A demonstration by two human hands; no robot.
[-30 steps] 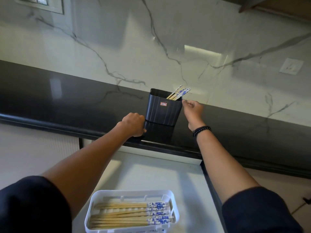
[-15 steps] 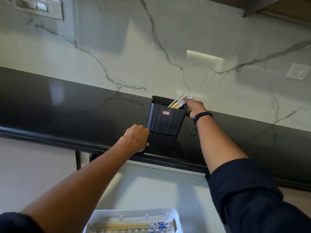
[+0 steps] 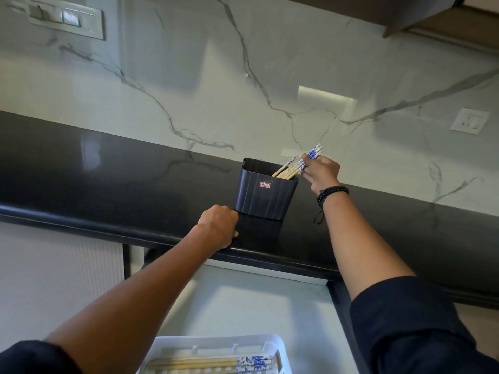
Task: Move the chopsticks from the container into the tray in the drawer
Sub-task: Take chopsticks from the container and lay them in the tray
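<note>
At one o'clock of the container (image 3: 266, 197), our right hand (image 3: 322, 174) pinches chopsticks (image 3: 293, 167), tilted for withdrawal; at seven, left hand (image 3: 218, 228), curled empty, seemingly steadies it.

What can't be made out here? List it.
Head view:
1. Lower ends of the wooden chopsticks with blue-and-white tops: inside the dark ribbed plastic container.
2. White plastic tray: near part cut off by the bottom edge.
3. Left hand: fingers behind its knuckles.
4. Red label: too small to read.

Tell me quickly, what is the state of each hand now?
Left hand: closed fist on the counter, holding nothing seen.
Right hand: holding chopsticks in the container.
</note>
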